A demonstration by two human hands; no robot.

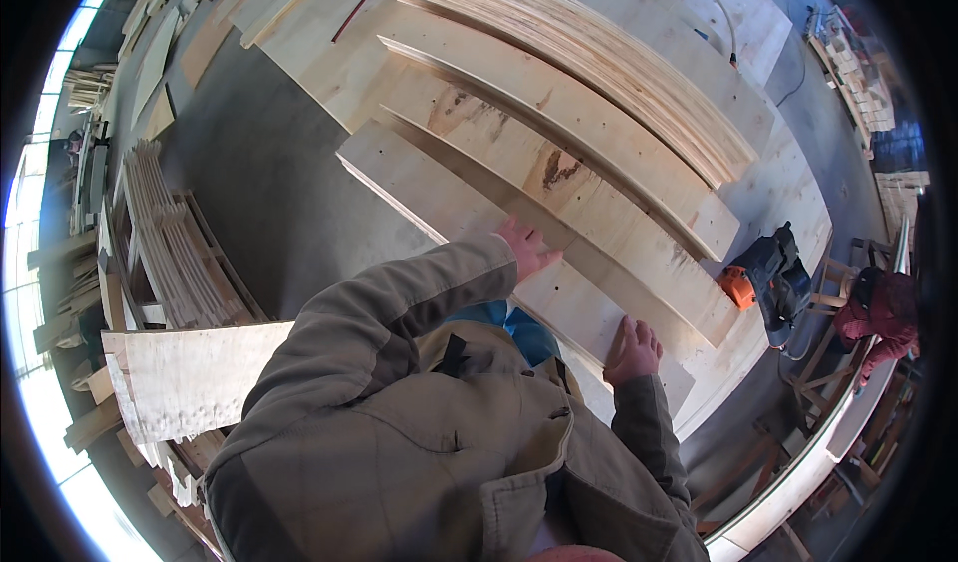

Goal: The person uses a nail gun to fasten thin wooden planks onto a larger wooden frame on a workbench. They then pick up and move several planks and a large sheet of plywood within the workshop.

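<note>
A long plywood strip (429,178) lies along the near side of a plywood-topped table, slanting from upper left to lower right. My left hand (527,249) rests on it around mid-length, fingers spread across its top face. Farther down the strip, near its right end, my right hand (635,352) lies at the near edge with its fingers apart and slightly bent on the wood. Beyond are a wider plywood panel (499,138) with dark knots and another plywood strip (599,128), roughly parallel. The undersides of my hands are hidden.
A thick stack of plywood strips (569,48) stands at the table's far side. A black-and-orange power tool (768,284) lies at the right. Boards (160,233) lean at left, beside a pale panel (200,372). A person in dark red (878,312) is at far right.
</note>
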